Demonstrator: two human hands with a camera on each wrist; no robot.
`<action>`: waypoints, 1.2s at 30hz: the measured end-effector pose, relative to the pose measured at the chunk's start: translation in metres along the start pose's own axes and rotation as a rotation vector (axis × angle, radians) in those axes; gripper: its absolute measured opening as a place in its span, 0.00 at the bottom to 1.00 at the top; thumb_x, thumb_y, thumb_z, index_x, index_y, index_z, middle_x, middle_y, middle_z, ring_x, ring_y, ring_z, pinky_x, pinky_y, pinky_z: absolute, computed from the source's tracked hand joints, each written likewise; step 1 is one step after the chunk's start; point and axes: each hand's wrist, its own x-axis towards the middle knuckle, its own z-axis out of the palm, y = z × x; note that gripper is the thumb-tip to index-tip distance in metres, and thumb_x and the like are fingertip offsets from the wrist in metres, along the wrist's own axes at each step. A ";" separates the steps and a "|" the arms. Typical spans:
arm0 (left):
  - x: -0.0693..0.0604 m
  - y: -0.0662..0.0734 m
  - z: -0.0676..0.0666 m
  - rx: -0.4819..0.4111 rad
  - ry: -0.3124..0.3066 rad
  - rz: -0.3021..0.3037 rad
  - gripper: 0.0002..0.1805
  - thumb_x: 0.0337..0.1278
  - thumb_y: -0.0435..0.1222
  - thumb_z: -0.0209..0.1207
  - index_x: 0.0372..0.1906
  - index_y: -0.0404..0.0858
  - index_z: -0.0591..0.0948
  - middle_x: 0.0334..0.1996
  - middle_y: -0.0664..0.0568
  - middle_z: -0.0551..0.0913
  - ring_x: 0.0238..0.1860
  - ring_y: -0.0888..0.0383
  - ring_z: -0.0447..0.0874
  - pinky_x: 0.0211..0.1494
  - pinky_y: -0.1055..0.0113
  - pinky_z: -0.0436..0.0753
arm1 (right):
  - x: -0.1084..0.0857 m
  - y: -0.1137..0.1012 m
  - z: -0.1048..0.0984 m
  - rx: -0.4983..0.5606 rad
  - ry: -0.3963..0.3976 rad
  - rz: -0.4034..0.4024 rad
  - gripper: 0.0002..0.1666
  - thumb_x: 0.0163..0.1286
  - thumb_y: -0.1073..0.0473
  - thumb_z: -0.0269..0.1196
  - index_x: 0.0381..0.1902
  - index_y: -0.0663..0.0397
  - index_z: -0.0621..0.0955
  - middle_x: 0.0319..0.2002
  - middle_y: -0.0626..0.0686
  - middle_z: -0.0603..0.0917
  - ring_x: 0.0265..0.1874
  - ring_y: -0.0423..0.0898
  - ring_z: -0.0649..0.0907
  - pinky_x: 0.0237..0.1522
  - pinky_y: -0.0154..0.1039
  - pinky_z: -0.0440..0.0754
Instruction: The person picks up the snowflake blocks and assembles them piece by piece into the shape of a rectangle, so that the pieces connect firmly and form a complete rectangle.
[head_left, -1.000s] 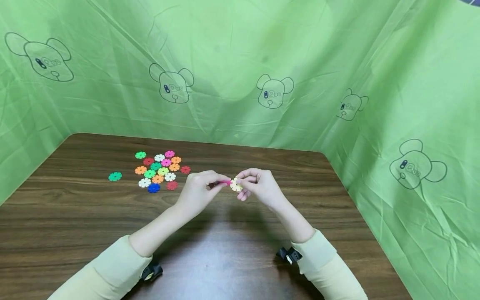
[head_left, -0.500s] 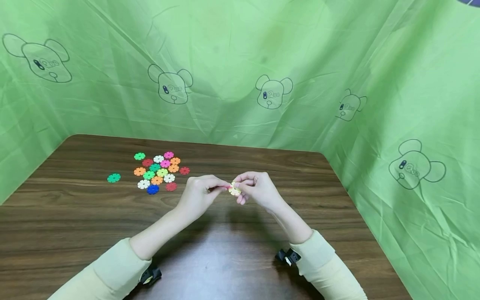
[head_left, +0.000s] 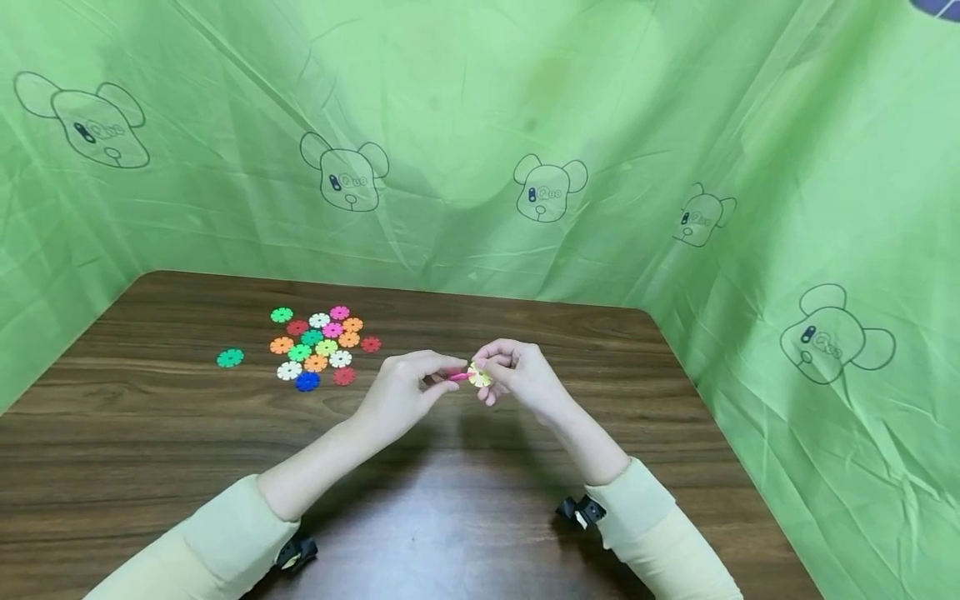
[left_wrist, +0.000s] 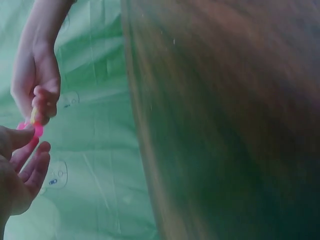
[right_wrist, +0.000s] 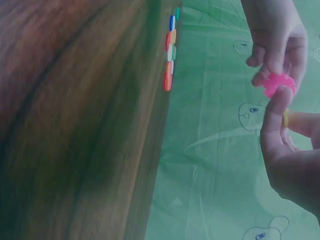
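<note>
Where the sleeves (head_left: 236,517) end: dark strapped devices (head_left: 297,553) sit at both wrists, above the nearer part of the table (head_left: 442,508).
Left hand (head_left: 397,389): pinches the pink disc (right_wrist: 278,81) between thumb and fingers, raised over the table's middle.
Right hand (head_left: 527,375): pinches the pale yellow disc (head_left: 478,377), facing the left hand.
Meeting rims: pink touches yellow, planes crossed; whether their notches have engaged cannot be told.
Good handling: lining notch up with notch and pressing straight, fingertips close to the joint, should keep either disc from twisting.
Loose discs (head_left: 326,344): clustered toward the table's far left corner, flat on the wood and in no container; the blue disc (head_left: 307,381) lies on the near side, a lone green disc (head_left: 230,357) toward the left edge.
Green curtain (head_left: 465,225): hangs behind the far edge, printed with bear heads (head_left: 551,204).
</note>
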 end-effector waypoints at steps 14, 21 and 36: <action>0.002 -0.042 -0.053 0.145 -0.265 -0.196 0.24 0.50 0.38 0.68 0.55 0.45 0.79 0.46 0.55 0.84 0.51 0.55 0.75 0.55 0.56 0.76 | -0.005 -0.003 -0.022 -0.045 -0.044 0.043 0.15 0.66 0.64 0.61 0.47 0.69 0.77 0.33 0.58 0.82 0.30 0.54 0.86 0.33 0.47 0.85; -0.005 -0.078 -0.080 0.133 -0.369 -0.244 0.31 0.47 0.40 0.70 0.60 0.43 0.76 0.52 0.50 0.81 0.58 0.50 0.72 0.59 0.50 0.71 | -0.005 0.000 -0.028 0.042 -0.071 0.089 0.11 0.70 0.64 0.56 0.47 0.65 0.72 0.41 0.59 0.83 0.28 0.47 0.84 0.26 0.35 0.81; -0.032 -0.139 -0.103 0.327 -0.525 -0.232 0.23 0.45 0.35 0.70 0.51 0.37 0.82 0.51 0.42 0.80 0.58 0.40 0.69 0.61 0.41 0.67 | -0.002 0.006 -0.029 0.029 -0.141 0.087 0.15 0.72 0.65 0.51 0.52 0.62 0.78 0.45 0.57 0.82 0.28 0.45 0.79 0.27 0.33 0.79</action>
